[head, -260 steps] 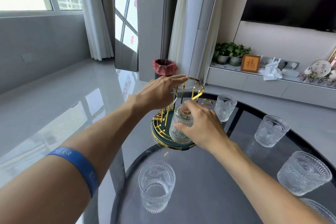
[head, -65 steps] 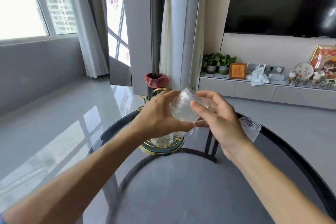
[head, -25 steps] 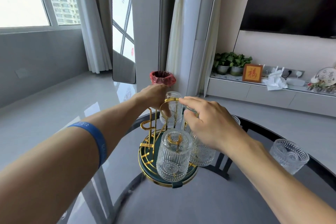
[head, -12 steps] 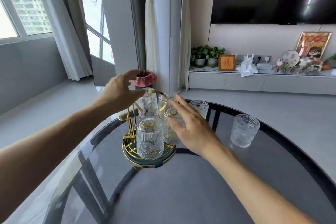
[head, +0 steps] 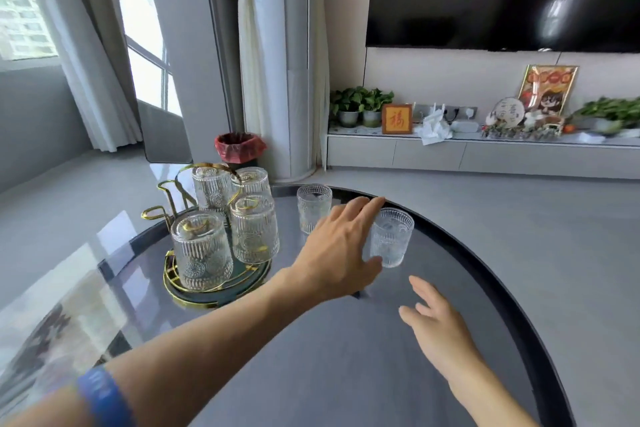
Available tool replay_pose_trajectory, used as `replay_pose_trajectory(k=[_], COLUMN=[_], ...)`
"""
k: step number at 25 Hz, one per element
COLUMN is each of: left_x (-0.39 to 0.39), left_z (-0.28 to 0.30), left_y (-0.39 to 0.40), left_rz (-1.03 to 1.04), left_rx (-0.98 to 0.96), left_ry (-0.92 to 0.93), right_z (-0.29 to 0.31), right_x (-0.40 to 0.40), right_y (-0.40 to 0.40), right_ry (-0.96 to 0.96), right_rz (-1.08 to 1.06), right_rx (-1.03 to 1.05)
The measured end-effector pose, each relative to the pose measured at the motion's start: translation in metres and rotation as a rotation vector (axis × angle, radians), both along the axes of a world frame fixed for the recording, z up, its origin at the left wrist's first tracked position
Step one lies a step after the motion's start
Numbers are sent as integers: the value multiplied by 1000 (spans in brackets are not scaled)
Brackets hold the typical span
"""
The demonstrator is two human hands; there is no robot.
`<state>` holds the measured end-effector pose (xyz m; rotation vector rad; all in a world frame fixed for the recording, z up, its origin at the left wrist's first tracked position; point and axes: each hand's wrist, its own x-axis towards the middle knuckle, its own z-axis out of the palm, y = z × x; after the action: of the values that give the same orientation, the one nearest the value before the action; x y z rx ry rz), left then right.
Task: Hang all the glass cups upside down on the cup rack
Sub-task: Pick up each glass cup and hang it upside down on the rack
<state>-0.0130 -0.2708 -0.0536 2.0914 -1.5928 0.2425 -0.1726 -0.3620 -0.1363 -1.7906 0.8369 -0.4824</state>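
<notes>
A gold wire cup rack [head: 166,210] on a dark round tray [head: 221,295] stands at the table's left. Several ribbed glass cups hang upside down on it, among them a near cup [head: 201,253] and a middle cup [head: 254,230]. Two upright glass cups stand on the table: a far cup [head: 313,206] and a right cup [head: 393,237]. My left hand [head: 341,248] reaches across, fingers spread, touching the right cup's left side. My right hand [head: 433,319] hovers open over the table, below that cup, holding nothing.
The grey glass table [head: 329,357] has a black rim curving along the right. Beyond it sit a red-lined bin [head: 240,149], a white column, curtains, and a low shelf [head: 485,152] with plants and frames under a black screen.
My left hand has left the rack's top and swung right to the upright cup. My right hand has let go of the hung cup and drawn back over the table.
</notes>
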Motion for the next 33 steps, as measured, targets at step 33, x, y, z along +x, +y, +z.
replay_pose_trajectory(k=[33], left_x=[49], left_z=[54], left_y=[172], left_rz=[297], left_rx=[-204], left_ry=[172], right_z=[127], right_x=[97], right_y=[153], right_ry=[-524], right_rz=[243], right_rx=[-129])
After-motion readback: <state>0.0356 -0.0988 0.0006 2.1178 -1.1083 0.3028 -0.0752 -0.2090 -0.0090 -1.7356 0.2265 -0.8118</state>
